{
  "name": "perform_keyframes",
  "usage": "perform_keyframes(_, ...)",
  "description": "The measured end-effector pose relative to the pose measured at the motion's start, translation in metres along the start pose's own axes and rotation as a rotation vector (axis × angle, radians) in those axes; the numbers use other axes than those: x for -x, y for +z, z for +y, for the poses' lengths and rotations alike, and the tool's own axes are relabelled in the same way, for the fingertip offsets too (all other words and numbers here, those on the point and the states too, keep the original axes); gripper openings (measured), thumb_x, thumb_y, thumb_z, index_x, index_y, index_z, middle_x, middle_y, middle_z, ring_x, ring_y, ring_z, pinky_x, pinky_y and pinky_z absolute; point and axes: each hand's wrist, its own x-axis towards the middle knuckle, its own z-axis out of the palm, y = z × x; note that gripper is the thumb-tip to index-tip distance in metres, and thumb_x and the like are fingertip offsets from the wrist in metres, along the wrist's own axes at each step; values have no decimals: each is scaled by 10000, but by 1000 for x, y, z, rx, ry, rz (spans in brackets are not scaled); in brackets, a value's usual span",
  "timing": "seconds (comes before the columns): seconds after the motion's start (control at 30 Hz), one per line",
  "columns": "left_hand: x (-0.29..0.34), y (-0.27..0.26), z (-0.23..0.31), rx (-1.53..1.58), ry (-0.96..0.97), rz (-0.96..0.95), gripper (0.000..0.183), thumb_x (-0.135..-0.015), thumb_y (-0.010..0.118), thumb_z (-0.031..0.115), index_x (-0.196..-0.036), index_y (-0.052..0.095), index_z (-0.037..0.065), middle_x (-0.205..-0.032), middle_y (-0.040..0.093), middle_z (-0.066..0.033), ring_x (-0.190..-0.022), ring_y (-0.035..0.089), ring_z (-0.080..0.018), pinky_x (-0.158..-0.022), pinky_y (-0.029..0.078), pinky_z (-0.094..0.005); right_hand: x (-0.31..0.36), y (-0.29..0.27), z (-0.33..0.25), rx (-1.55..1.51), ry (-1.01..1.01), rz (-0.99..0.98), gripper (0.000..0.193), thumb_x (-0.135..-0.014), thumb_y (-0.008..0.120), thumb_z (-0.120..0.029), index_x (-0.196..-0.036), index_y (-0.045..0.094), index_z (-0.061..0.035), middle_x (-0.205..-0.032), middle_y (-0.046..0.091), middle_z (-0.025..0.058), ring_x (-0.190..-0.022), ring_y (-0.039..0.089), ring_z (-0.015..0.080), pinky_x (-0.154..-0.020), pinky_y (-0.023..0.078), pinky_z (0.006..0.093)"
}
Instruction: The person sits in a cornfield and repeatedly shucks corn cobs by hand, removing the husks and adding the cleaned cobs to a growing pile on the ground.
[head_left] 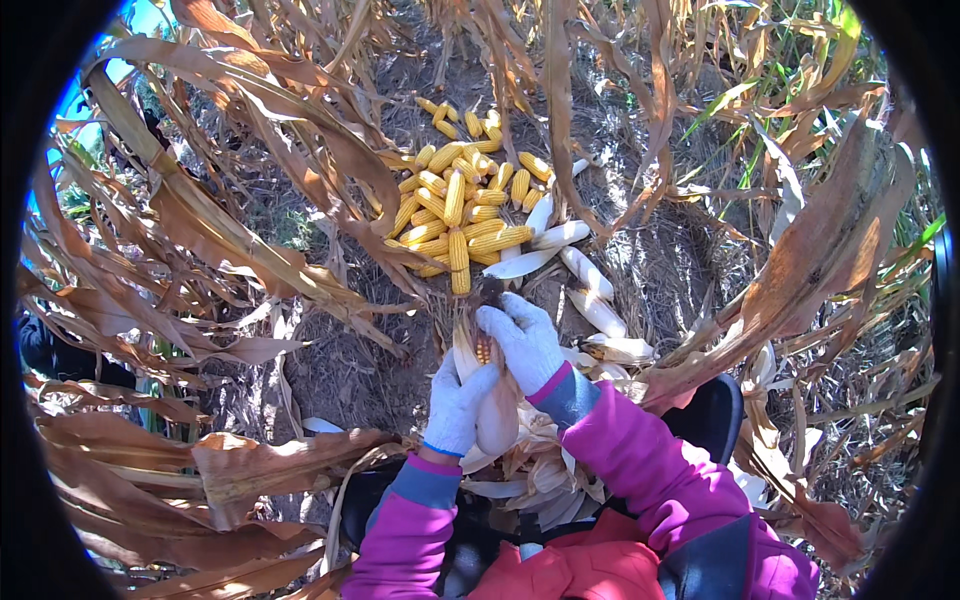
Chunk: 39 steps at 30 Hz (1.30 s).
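Note:
Both of my hands, in white gloves, are on one ear of corn [483, 350] whose pale husk is parted, so a strip of orange-yellow kernels shows. My left hand [458, 405] is closed round the husked ear from the left side. From the upper right, my right hand [525, 340] grips the husk by the ear's top; its fingertips are partly hidden. Just beyond lies a heap of bare yellow corn cobs [455, 200] on the ground. Several ears still in white husk [597, 312] lie to the right of the heap.
Stripped husks [550, 475] are piled below my hands, near my lap. Dry brown corn stalks and leaves [250, 240] lean in from the left, and a large dry leaf [800, 270] arches on the right. Straw-littered soil [350, 385] lies between them.

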Motion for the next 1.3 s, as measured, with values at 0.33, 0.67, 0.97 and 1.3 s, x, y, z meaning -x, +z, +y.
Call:
perform_keyframes(0.33, 3, 9, -9, 233, -6, 272, 456, -923, 684, 135, -1324, 522, -8, -1186, 629, -99, -1022, 636, -183, -888, 530, -322, -8, 22, 28, -563, 44, 294, 116, -1015, 557, -127, -991, 630, -40, -825, 616, 5, -739, 572, 90, -686, 494, 265)
perform_keyframes(0.67, -25, -23, 7, 45, 155, 489, 312, -936, 685, 146, -1184, 581, -12, -1003, 639, -72, -832, 638, -167, -740, 547, -319, 8, -1, 30, -441, 288, 64, 225, -1019, 574, -240, -855, 586, -86, -672, 532, -21, -533, 460, 71, -466, 349, 251)
perform_keyframes(0.97, -33, -74, 65, 184, 389, 684, 376, -994, 574, 302, -1232, 577, 10, -1035, 634, -113, -911, 657, -213, -763, 566, -372, 144, -128, 120, 917, 566, -551, 347, -1003, 555, -372, -1017, 702, -58, -772, 695, 92, -682, 657, 234, -683, 519, 384)
perform_keyframes(1.3, -27, -66, 59, -10, 369, 570, 609, -993, 582, 476, -1342, 494, -15, -1159, 618, -126, -1022, 639, -222, -896, 534, -362, 115, -73, 46, 1158, -156, -529, 564, -677, 829, -221, -1189, 637, -81, -1189, 665, 164, -1084, 630, 393, -919, 503, 491)
